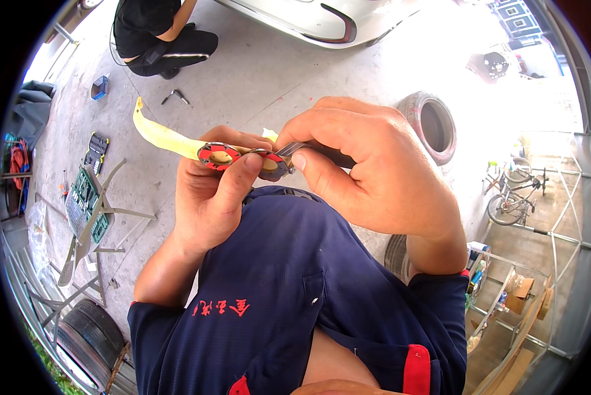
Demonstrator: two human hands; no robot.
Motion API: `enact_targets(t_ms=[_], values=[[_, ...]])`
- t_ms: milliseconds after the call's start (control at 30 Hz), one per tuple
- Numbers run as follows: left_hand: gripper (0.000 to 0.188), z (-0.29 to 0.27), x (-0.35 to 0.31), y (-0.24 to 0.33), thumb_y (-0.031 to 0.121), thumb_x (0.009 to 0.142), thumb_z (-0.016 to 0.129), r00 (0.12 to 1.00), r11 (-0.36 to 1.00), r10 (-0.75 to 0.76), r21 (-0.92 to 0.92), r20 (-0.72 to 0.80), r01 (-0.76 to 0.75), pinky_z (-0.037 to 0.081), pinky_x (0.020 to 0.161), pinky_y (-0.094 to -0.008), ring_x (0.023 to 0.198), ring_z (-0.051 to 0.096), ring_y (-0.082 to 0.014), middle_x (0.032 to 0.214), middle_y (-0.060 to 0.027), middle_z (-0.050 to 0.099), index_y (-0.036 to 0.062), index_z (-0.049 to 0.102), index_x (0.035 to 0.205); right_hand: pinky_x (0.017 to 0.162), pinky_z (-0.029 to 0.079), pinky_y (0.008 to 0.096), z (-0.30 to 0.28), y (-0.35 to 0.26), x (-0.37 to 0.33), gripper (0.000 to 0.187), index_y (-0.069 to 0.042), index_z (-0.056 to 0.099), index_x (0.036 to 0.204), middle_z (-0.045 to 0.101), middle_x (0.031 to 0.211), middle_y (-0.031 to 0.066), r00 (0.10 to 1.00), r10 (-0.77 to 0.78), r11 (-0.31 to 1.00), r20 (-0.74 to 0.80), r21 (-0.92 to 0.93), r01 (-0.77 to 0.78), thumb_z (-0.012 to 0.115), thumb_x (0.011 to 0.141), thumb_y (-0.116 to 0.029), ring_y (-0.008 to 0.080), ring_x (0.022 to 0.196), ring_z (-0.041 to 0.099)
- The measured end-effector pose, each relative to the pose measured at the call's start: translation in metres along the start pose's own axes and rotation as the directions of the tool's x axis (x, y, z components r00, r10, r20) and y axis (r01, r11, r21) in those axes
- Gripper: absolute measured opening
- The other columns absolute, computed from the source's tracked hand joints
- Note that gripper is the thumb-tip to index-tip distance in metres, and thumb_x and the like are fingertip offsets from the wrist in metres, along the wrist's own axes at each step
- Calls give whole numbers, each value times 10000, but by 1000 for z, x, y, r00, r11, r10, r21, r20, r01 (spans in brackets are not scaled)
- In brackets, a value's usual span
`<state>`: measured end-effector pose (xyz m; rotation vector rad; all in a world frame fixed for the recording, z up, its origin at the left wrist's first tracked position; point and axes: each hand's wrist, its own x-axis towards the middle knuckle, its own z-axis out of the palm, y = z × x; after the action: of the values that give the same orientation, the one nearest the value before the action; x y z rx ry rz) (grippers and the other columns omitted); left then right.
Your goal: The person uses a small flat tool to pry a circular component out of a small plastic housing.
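My left hand (211,191) is closed round a pair of round pieces with red-and-black rims and pale centres. The left round piece (219,155) lies beside the thumb, while the right round piece (273,166) sits between my two hands. From behind my left fingers a curved yellow strip (167,137) reaches out to the upper left. My right hand (368,164) pinches a dark, flat, narrow strip (295,149) between thumb and forefinger, its end against the right round piece. The inner side of the right fingers is hidden. Both hands are held in front of my chest.
A person (157,39) squats at the upper left near a white car (302,20). Tires (430,126) lie on the floor. At left stand a folding chair (88,224) and an open green tool case (88,197); a shelf rack (512,289) and bicycle (509,205) are at right.
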<state>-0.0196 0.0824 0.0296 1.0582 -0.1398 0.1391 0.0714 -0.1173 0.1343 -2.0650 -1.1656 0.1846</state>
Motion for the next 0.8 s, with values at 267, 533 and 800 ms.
enact_targets(t_ms=[267,533,800], values=[[132,-1,0,-1,14,1080,596,1000,1000,-9,-19,-10,9,613,911,-314,1004,753,-164,1094,-130,770,-37,688,1160,610,506,350,1,0,1,174,-23,759,1053,709,859,117,1000,-5,1000,5,-7,5,690,898,18,252,676,672],[135,2,-1,1,10,1079,594,1000,1000,2,10,-17,-2,616,915,-317,1011,755,-168,1085,-134,772,-41,683,1166,649,531,375,2,-10,1,164,-31,759,1035,706,857,109,1000,26,990,4,-136,-25,710,890,28,282,726,692],[150,5,-1,4,27,1084,600,998,996,0,87,-65,6,614,921,-323,1016,751,-166,1099,-128,775,-41,691,1181,751,528,388,6,-27,3,129,-72,750,965,696,918,40,997,-83,905,6,-417,78,759,837,-57,246,871,670]])
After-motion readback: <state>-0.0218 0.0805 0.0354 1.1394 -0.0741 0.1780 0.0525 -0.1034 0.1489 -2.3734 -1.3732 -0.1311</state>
